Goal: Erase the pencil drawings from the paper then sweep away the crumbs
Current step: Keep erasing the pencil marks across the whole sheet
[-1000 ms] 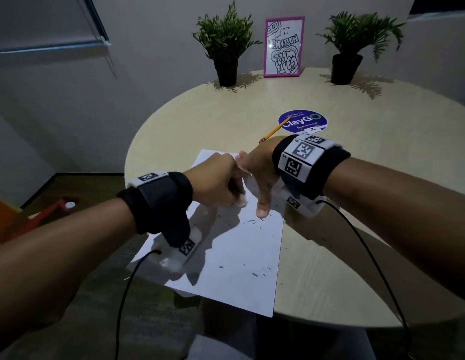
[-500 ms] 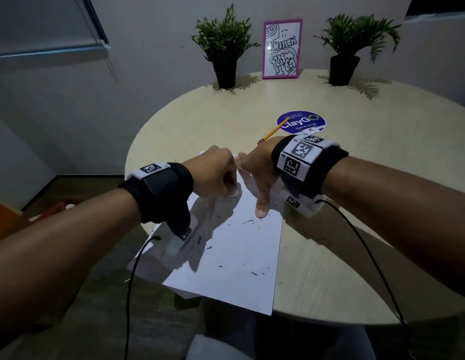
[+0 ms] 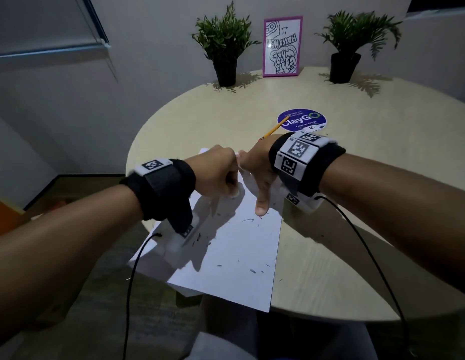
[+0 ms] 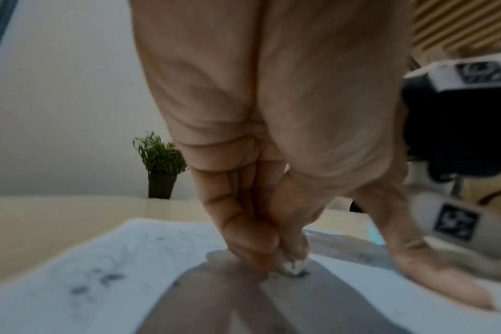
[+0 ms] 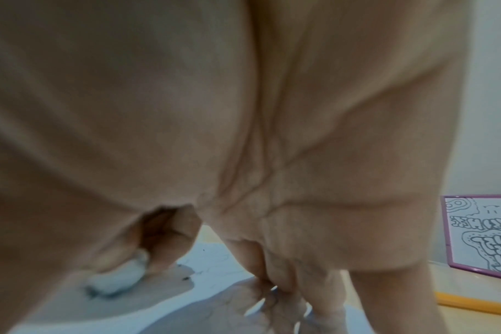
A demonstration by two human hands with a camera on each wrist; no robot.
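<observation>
Head view: left hand curls round a white eraser — its tip pressed on the paper at the table's near-left edge. Right hand — fingers straight — presses the paper just beside it.

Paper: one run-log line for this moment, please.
left hand rubbing eraser on paper | right hand pressing paper | crumbs unswept

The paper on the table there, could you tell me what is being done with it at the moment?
A person is erasing pencil marks from the paper. The left hand pinches a white eraser with its tip on the sheet, while the right hand presses the paper flat with spread fingers. Dark crumbs lie scattered over the sheet, unswept. A yellow pencil lies beyond the hands.
</observation>
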